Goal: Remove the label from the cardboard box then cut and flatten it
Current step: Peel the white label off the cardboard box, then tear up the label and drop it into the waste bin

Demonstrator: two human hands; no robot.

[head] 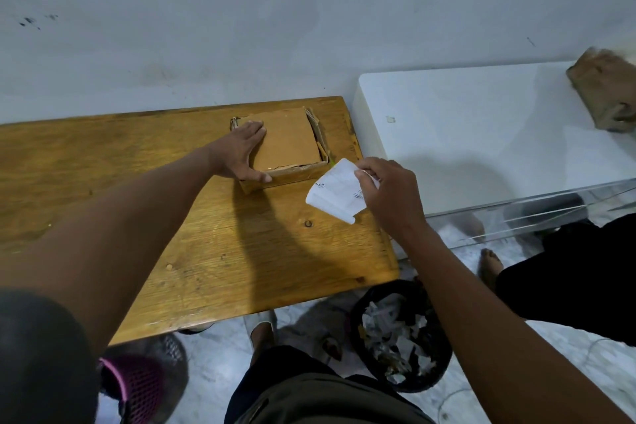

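Observation:
A small brown cardboard box (pixel 292 144) sits near the far right corner of the wooden table (pixel 192 237). My left hand (pixel 242 153) lies flat on the box's left side, fingers spread over its top, thumb along the front edge. My right hand (pixel 387 191) hovers to the right of the box, above the table's right edge. It pinches a white paper label (pixel 335 191), curled and off the box, with small printed marks on it.
A white table with a clear edge (pixel 481 134) stands to the right, with another brown cardboard piece (pixel 605 93) at its far right. A black bin of paper scraps (pixel 399 337) sits on the floor below. A pink basket (pixel 137 385) is at lower left.

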